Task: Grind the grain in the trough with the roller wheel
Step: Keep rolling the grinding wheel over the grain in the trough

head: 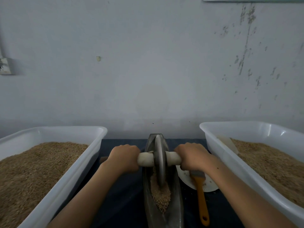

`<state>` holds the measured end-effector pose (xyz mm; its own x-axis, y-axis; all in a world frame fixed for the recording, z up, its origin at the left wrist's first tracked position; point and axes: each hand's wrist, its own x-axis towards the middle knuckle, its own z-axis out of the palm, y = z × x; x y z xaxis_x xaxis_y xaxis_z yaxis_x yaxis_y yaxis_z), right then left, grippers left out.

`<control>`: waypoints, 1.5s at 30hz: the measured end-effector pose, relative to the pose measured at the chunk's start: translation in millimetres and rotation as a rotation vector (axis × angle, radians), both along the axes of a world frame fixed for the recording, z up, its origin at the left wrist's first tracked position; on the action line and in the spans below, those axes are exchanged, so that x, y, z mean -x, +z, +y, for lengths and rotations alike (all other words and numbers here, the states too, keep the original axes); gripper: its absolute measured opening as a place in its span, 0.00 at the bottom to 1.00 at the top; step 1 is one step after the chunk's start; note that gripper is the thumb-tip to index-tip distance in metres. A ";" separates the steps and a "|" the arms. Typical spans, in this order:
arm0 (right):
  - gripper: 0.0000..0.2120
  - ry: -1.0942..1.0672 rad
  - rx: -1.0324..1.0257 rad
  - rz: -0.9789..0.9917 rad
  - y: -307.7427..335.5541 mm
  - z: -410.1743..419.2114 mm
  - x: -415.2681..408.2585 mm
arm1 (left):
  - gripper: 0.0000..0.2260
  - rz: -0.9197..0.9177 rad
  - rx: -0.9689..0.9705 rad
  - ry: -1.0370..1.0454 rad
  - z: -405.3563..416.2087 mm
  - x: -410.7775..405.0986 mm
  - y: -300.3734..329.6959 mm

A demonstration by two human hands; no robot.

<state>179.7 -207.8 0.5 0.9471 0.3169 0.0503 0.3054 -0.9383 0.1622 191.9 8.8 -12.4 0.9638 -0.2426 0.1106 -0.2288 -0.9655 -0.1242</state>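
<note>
A dark metal boat-shaped trough (178,203) runs away from me down the middle of the table. Brown grain (162,195) lies in its groove, mostly on the near side. A grey metal roller wheel (160,160) stands upright in the groove on a pale axle handle (145,159) that sticks out both sides. My left hand (123,157) grips the left end of the handle. My right hand (193,156) grips the right end. The wheel sits toward the far half of the trough.
Two large white plastic tubs full of brown grain flank the trough, one on the left (65,183) and one on the right (230,160). A brush with an orange handle (202,199) lies on a white plate (210,186) right of the trough. A grey wall stands close behind.
</note>
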 end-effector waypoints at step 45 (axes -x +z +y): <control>0.14 -0.007 0.060 0.138 9.3 4.6 5.7 | 0.15 0.350 0.109 -0.028 8.0 6.3 11.1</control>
